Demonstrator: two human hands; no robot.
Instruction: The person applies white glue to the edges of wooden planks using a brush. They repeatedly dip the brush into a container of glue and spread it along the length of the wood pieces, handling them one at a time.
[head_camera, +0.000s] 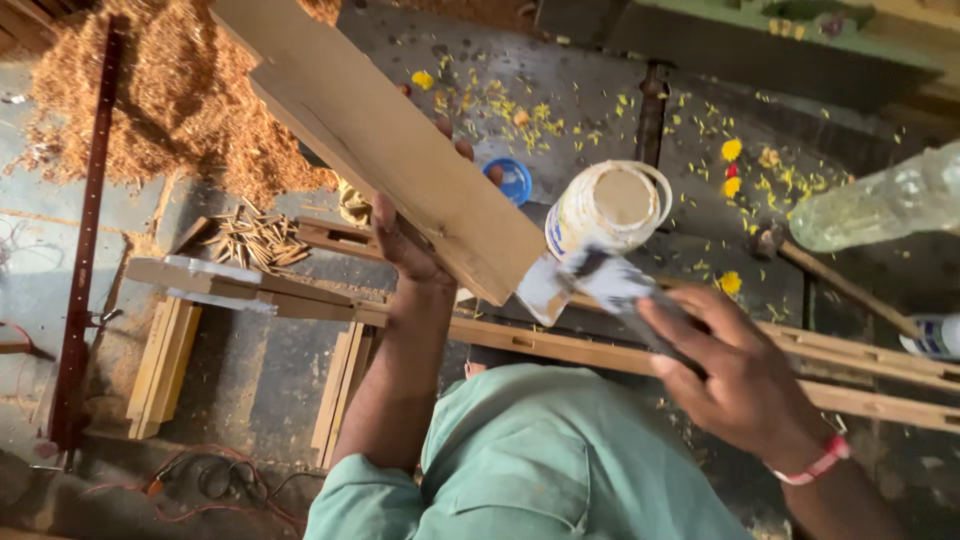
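Gripping the plank (400, 150) edge, left hand (405, 245); right hand (745, 375) holds brush (610, 285).

we see a plank (400, 150) of pale, matt, planed wood, its grain fine and smooth, held at mid frame. the brush (610, 283) right of centre has a blade smeared with wet white paste. behind it the tub (612, 205) looks like plastic, crusted with dried glue. upper left lies a rough heap of wood shavings (170, 90). at the left edge stands a rusty metal bar (85, 230). upper right, a clear plastic bottle (880, 205) shines glossy. the floor (590, 90) is dull grey concrete.
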